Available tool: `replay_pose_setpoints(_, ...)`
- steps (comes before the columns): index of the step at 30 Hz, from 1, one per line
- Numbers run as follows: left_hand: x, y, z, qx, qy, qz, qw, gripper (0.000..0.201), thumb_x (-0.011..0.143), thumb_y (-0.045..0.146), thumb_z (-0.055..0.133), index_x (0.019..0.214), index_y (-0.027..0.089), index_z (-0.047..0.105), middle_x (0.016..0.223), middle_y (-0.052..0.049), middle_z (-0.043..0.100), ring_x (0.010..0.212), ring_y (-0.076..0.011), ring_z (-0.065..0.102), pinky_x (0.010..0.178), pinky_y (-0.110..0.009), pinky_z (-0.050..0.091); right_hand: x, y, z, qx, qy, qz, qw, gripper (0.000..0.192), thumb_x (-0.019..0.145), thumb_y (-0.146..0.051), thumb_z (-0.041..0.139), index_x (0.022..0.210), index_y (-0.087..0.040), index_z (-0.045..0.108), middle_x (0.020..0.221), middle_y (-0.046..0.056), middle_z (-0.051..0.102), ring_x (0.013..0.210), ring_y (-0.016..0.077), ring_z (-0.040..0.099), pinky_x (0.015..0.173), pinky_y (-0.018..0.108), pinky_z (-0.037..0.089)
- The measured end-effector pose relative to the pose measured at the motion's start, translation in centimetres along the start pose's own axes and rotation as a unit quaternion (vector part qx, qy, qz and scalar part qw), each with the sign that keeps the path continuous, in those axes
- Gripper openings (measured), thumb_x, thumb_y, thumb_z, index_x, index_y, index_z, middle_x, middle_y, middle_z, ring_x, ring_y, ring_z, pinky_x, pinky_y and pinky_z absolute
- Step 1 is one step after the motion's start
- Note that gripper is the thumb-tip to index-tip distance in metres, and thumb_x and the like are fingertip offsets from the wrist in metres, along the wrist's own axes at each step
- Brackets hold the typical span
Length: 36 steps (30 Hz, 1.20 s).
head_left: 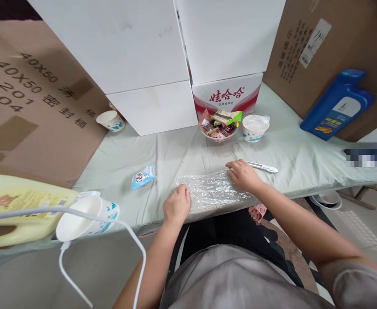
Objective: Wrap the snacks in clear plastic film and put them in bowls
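Note:
A crinkled sheet of clear plastic film [212, 191] lies spread along the front edge of the covered table, between my two hands. My left hand [177, 204] is closed at the film's left end, its fingers curled over the edge. At the upper right corner of the film rests my right hand [244, 176], fingers stretched to the left and touching the plastic. Just beyond the right hand lies a white utility knife [262, 167], untouched. A small blue-and-white packet [143, 177] sits to the left of the film.
A bowl of wrapped snacks [219, 132] and a paper cup [255, 128] stand farther back, before white boxes [162, 107]. A blue bottle [338, 107] leans at right. On the left are a yellow jug [24, 206], a tipped paper cup [106, 214] and a white cable [137, 240].

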<state>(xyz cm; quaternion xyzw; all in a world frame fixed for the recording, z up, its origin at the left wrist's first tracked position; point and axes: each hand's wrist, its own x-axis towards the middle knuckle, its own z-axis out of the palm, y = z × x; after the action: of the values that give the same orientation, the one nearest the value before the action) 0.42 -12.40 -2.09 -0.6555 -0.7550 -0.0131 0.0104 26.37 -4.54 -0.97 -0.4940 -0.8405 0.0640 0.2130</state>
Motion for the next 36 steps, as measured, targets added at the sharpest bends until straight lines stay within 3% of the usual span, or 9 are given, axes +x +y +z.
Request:
replay_pose_setpoints(3, -0.1, -0.1, 0.6, -0.015, 0.021, 0.002, 1.000, 0.025, 0.096, 0.028, 0.040, 0.104, 0.019, 0.062, 0.096, -0.008, 0.070, 0.082, -0.0221, 0.066, 0.060, -0.029, 0.040, 1.1, 0.3, 0.6, -0.064, -0.038, 0.010, 0.997, 0.027, 0.093, -0.025, 0.048, 0.107, -0.012, 0.066, 0.107, 0.014, 0.066, 0.103, 0.0275, 0.053, 0.096, 0.039, 0.039)
replay_pose_setpoints(6, -0.1, -0.2, 0.9, -0.035, 0.035, 0.002, 0.999, 0.024, 0.096, 0.027, 0.042, 0.104, 0.019, 0.063, 0.098, -0.008, 0.071, 0.083, -0.0221, 0.066, 0.061, -0.029, 0.040, 1.6, 0.3, 0.6, -0.102, -0.004, 0.050, 0.994, 0.029, 0.093, -0.023, 0.047, 0.108, -0.008, 0.066, 0.111, 0.017, 0.064, 0.105, 0.0301, 0.051, 0.095, 0.041, 0.038)
replay_pose_setpoints(9, -0.1, -0.3, 1.1, -0.046, 0.045, 0.000, 0.998, 0.024, 0.095, 0.028, 0.042, 0.103, 0.020, 0.063, 0.097, -0.008, 0.071, 0.085, -0.0222, 0.066, 0.062, -0.029, 0.040, 1.8, -1.0, 0.6, -0.060, 0.017, -0.006, 0.998, 0.029, 0.094, -0.019, 0.044, 0.111, -0.010, 0.066, 0.111, 0.014, 0.064, 0.105, 0.0272, 0.050, 0.097, 0.037, 0.038)
replay_pose_setpoints(12, -0.2, -0.4, 1.1, -0.050, 0.050, -0.001, 0.998, 0.025, 0.095, 0.028, 0.041, 0.103, 0.020, 0.063, 0.098, -0.008, 0.071, 0.086, -0.0224, 0.066, 0.063, -0.029, 0.040, 2.0, -2.9, 1.2, -0.020, -0.043, -0.084, 0.995, 0.028, 0.095, -0.020, 0.044, 0.109, -0.015, 0.067, 0.106, 0.011, 0.065, 0.099, 0.0241, 0.052, 0.093, 0.035, 0.040)
replay_pose_setpoints(15, -0.2, -0.4, 1.1, -0.054, 0.046, -0.001, 0.997, 0.024, 0.095, 0.028, 0.042, 0.103, 0.020, 0.063, 0.098, -0.008, 0.071, 0.087, -0.0220, 0.066, 0.064, -0.028, 0.040, 2.6, -3.7, 2.0, -0.059, -0.093, -0.070, 0.991, 0.027, 0.094, -0.020, 0.045, 0.109, -0.017, 0.067, 0.106, 0.013, 0.063, 0.097, 0.0264, 0.052, 0.085, 0.038, 0.040)
replay_pose_setpoints(19, -0.2, -0.3, 0.9, -0.060, 0.042, -0.002, 0.997, 0.023, 0.095, 0.027, 0.042, 0.102, 0.020, 0.063, 0.099, -0.008, 0.071, 0.086, -0.0215, 0.066, 0.064, -0.028, 0.040, 3.1, -3.2, 2.0, -0.113, -0.062, 0.021, 0.991, 0.030, 0.093, -0.017, 0.042, 0.110, -0.011, 0.066, 0.107, 0.020, 0.061, 0.099, 0.0306, 0.050, 0.082, 0.042, 0.038)
replay_pose_setpoints(26, -0.4, -0.4, 0.8, -0.084, 0.054, -0.006, 0.995, 0.022, 0.094, 0.027, 0.043, 0.099, 0.020, 0.064, 0.097, -0.008, 0.072, 0.086, -0.0221, 0.067, 0.066, -0.028, 0.040, 0.8, -2.9, 1.6, -0.078, -0.038, -0.010, 0.996, 0.028, 0.094, -0.021, 0.044, 0.114, -0.016, 0.064, 0.113, 0.013, 0.062, 0.105, 0.0284, 0.050, 0.087, 0.040, 0.038)
replay_pose_setpoints(32, -0.6, -1.4, 1.0, -0.206, 0.095, -0.031, 0.973, 0.024, 0.093, 0.031, 0.044, 0.103, 0.019, 0.062, 0.087, -0.006, 0.073, 0.082, -0.0207, 0.068, 0.071, -0.027, 0.044, -1.7, 0.7, 1.0, -0.060, 0.086, 0.080, 0.991, 0.033, 0.091, -0.025, 0.047, 0.119, -0.012, 0.060, 0.112, 0.016, 0.063, 0.102, 0.0304, 0.052, 0.092, 0.044, 0.040)
replay_pose_setpoints(36, -0.7, -1.6, 0.7, -0.255, 0.116, -0.034, 0.959, 0.024, 0.091, 0.033, 0.044, 0.099, 0.019, 0.062, 0.089, -0.007, 0.073, 0.082, -0.0201, 0.068, 0.074, -0.028, 0.047, -2.5, 2.0, 0.6, -0.057, 0.087, 0.118, 0.988, 0.033, 0.092, -0.028, 0.045, 0.114, -0.011, 0.062, 0.101, 0.016, 0.067, 0.095, 0.0300, 0.055, 0.091, 0.044, 0.042)
